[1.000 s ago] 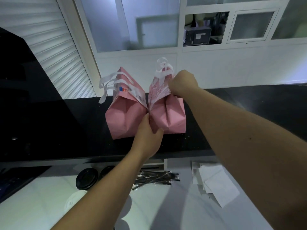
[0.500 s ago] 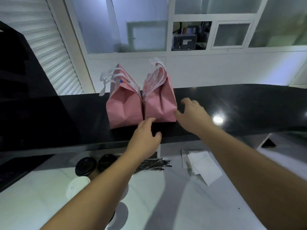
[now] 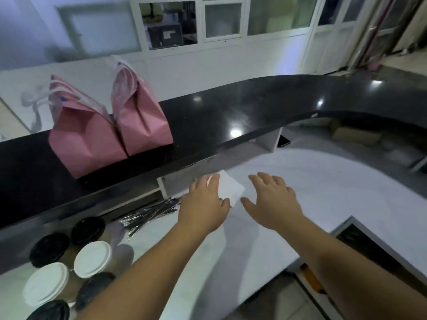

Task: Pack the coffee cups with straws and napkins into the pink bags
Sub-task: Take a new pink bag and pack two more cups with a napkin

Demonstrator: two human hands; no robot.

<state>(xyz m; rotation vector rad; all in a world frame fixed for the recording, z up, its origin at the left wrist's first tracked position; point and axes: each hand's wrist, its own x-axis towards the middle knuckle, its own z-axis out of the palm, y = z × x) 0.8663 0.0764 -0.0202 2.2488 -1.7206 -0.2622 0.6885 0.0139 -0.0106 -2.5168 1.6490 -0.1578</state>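
Note:
Two pink bags stand side by side on the raised black counter, the left pink bag (image 3: 83, 139) with white handles and the right pink bag (image 3: 143, 116) folded at its top. On the white worktop below, white napkins (image 3: 231, 189) lie between my hands. My left hand (image 3: 203, 204) hovers over their left edge with fingers spread. My right hand (image 3: 272, 199) is open just right of the napkins, holding nothing. Wrapped straws (image 3: 150, 213) lie left of my left hand. Several coffee cups with black lids (image 3: 87, 228) and white lids (image 3: 92, 258) stand at the lower left.
The black counter (image 3: 242, 112) curves away to the right above the white worktop (image 3: 312, 181). A dark opening (image 3: 360, 241) sits at the worktop's right edge. A white support (image 3: 268, 142) and a dark phone-like object (image 3: 283, 140) are under the counter.
Both hands let go of the pink bags and came down from the black counter to the white worktop, over the napkins. The view has swung to the right.

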